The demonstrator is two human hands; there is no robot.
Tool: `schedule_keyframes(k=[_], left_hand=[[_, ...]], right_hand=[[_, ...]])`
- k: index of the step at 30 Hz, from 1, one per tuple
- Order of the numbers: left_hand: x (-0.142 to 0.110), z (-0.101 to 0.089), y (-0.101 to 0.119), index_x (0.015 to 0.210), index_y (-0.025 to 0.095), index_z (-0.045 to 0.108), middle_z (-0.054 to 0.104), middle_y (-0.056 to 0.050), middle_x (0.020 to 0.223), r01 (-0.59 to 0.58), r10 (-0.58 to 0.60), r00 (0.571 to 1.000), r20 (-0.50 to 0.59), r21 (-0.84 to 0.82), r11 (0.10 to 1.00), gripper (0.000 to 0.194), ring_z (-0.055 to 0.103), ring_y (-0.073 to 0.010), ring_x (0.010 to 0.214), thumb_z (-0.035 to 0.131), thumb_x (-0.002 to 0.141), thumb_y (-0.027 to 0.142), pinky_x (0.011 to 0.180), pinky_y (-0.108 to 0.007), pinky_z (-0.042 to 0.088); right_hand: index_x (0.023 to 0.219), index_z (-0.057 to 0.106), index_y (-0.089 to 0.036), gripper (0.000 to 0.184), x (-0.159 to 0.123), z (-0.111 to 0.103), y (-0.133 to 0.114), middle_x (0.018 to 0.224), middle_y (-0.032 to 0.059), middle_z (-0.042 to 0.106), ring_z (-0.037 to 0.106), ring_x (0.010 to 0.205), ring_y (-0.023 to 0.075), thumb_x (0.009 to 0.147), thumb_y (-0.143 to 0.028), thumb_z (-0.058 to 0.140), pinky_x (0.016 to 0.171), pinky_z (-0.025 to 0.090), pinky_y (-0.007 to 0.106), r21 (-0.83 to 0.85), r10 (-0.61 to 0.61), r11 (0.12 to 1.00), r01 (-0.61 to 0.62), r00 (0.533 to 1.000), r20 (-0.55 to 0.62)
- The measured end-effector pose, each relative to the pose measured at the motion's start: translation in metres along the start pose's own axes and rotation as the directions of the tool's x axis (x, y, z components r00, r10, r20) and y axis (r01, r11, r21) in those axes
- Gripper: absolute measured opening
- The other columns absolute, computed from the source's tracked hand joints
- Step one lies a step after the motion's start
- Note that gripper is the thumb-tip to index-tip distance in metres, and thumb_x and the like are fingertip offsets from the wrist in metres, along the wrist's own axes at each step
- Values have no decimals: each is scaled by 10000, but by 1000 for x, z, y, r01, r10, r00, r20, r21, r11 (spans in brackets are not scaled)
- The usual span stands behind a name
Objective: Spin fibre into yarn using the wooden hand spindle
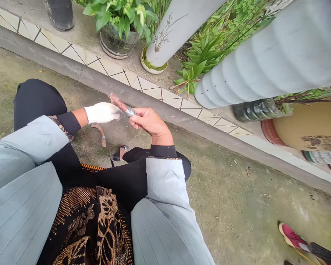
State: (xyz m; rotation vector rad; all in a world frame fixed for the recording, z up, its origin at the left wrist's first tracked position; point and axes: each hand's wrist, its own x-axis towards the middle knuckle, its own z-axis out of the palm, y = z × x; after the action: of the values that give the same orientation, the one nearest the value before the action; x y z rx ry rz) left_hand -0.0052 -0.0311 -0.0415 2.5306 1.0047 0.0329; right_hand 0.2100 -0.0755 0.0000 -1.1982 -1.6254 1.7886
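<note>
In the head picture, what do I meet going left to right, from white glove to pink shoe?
White-gloved left grip, brown stick-like piece wound with silver wire, bare right grip, dark-pink shoe.

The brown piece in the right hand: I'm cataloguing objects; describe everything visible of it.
The brown piece is stubby and rough-looking, material unclear, with silvery, wire-like coils around one end. It slants above the ground, uncoiled end toward the picture's upper left. The right hand grips the coiled end; whether the gloved left hand touches it is unclear.
</note>
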Motion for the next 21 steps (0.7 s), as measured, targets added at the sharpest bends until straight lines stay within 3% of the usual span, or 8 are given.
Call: schedule_keyframes(k=[5, 8, 11, 13, 15, 17, 19, 21], left_hand=[[-6, 2, 15, 950, 211, 671, 713, -32, 868, -37, 42, 973, 225, -27, 999, 365, 621, -146, 711, 356, 925, 394, 622, -234, 391], [-15, -1, 17, 937, 194, 662, 692, -65, 743, -89, 45, 971, 236, 181, 979, 361, 584, -153, 585, 350, 947, 376, 548, -252, 331], [-23, -8, 13, 932, 170, 662, 661, -89, 665, -182, 128, 975, 184, 314, 932, 313, 567, -176, 532, 383, 936, 312, 524, -266, 301], [-27, -15, 8, 902, 158, 663, 658, -103, 657, -211, 158, 972, 172, 352, 912, 271, 555, -176, 517, 432, 914, 299, 527, -264, 302], [-28, -22, 4, 897, 161, 662, 659, -99, 653, -221, 164, 970, 181, 365, 905, 259, 543, -167, 507, 447, 911, 306, 523, -256, 296], [-28, -26, 3, 914, 185, 661, 664, -79, 662, -233, 170, 964, 203, 348, 908, 285, 544, -164, 518, 414, 933, 326, 514, -249, 287], [-27, -26, 3, 924, 213, 659, 674, -55, 688, -230, 171, 962, 215, 290, 929, 317, 560, -164, 551, 375, 953, 351, 514, -248, 295], [-27, -22, 4, 928, 225, 659, 695, -38, 746, -186, 149, 964, 222, 155, 970, 318, 585, -156, 597, 374, 954, 362, 536, -241, 338]], right_hand=[[738, 489, -190, 462, 2, 6, 12, 626, -31, 507, 425, 492, 62, 773, -617, 661, 461, 336, 191, 92, -4, 995, 43, 923, -385], [738, 504, -188, 368, 9, 5, 22, 626, -22, 522, 439, 484, 69, 840, -523, 620, 471, 351, 198, -27, 102, 991, -130, 875, -473], [776, 560, -176, 253, 16, 5, 28, 656, 5, 577, 474, 511, 86, 858, -410, 612, 506, 361, 217, -293, 197, 885, -363, 860, -471], [763, 582, -167, 234, 19, 10, 28, 652, 21, 593, 484, 527, 98, 839, -381, 638, 518, 343, 234, -506, 260, 745, -434, 888, -379], [738, 595, -162, 220, 20, 18, 24, 619, 12, 579, 477, 516, 100, 817, -357, 662, 516, 327, 243, -626, 383, 675, -390, 911, -154], [738, 610, -161, 185, 18, 26, 16, 579, -18, 548, 464, 495, 90, 805, -326, 663, 518, 338, 235, -592, 462, 757, -276, 867, 186], [774, 630, -159, 173, 11, 30, 7, 566, -44, 531, 452, 490, 77, 785, -326, 672, 527, 360, 221, -430, 381, 887, -166, 789, 482], [825, 638, -151, 227, 2, 28, -1, 577, -54, 526, 438, 494, 69, 757, -360, 697, 523, 365, 212, -232, 220, 967, -104, 801, 557]])
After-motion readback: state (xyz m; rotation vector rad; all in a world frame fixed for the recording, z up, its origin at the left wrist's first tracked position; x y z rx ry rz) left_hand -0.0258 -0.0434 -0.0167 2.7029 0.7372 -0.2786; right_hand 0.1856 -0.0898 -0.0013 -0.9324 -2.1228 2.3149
